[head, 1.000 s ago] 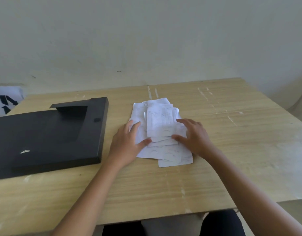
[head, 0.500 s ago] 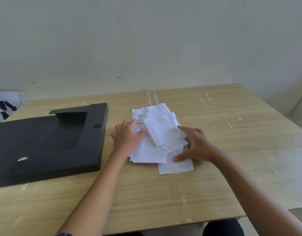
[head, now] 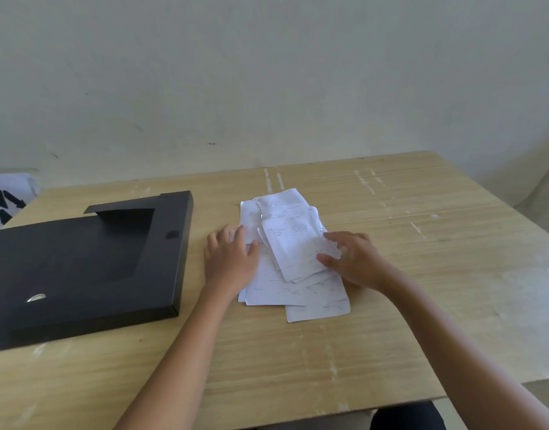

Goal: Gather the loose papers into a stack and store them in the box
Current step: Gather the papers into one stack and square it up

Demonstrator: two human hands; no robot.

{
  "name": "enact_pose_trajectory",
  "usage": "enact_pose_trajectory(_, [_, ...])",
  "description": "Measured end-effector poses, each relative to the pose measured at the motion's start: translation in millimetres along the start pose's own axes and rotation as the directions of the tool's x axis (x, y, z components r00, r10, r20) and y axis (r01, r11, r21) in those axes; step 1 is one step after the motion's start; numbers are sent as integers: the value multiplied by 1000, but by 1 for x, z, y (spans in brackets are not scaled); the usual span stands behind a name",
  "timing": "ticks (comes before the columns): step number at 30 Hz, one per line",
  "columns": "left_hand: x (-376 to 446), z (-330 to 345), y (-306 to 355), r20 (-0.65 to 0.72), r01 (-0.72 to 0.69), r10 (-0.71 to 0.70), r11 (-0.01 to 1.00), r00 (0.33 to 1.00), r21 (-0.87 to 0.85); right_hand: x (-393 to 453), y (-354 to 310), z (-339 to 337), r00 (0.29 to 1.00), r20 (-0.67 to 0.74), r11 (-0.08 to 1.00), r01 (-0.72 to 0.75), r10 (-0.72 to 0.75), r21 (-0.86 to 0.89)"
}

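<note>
A loose pile of white papers [head: 293, 252] lies fanned out on the wooden table [head: 422, 274], the top sheets skewed. My left hand [head: 231, 259] lies flat against the pile's left edge, fingers spread and thumb on the paper. My right hand [head: 355, 260] is at the pile's right edge, thumb and fingers pinching the top sheets. The black flat box [head: 81, 268] lies to the left of the pile, a short gap from my left hand, with its flap raised at the far end.
A white sheet with black arrow marks [head: 6, 200] sits beyond the table's far left corner. A pale wall stands behind the table. The table's right edge [head: 515, 218] runs diagonally. Bare wood surrounds the pile in front and to the right.
My left hand has opened from a grip on the pile's left edge and now lies flat. My right hand has shifted up onto the top sheets, which have turned slightly.
</note>
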State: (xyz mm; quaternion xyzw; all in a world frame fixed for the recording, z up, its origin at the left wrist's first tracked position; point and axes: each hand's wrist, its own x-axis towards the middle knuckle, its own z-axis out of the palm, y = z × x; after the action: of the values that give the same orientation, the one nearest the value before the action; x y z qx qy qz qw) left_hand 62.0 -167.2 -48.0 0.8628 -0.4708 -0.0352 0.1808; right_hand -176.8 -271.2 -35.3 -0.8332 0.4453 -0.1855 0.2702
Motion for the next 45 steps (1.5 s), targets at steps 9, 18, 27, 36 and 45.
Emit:
enact_pose_trajectory(9, [-3,-4,30,-23,144,-150,976,988,-163,-7,-9,25,982,-182,998,-53,47,-28])
enact_pose_trajectory(18, [15,-29,35,175,390,-361,700,916,-598,-15,-14,27,978,-206,995,-56,39,-77])
enact_pose_trajectory(27, [-15,-3,56,26,179,-196,827,980,-533,-18,-14,27,984,-178,996,18,-34,-89])
enact_pose_trajectory(36, [5,-16,64,173,291,-239,666,956,-687,-21,-19,21,983,-171,998,68,-68,-6])
enact_pose_trajectory(45, [11,-12,56,265,302,-157,645,951,-702,-18,-14,23,977,-212,993,48,-24,110])
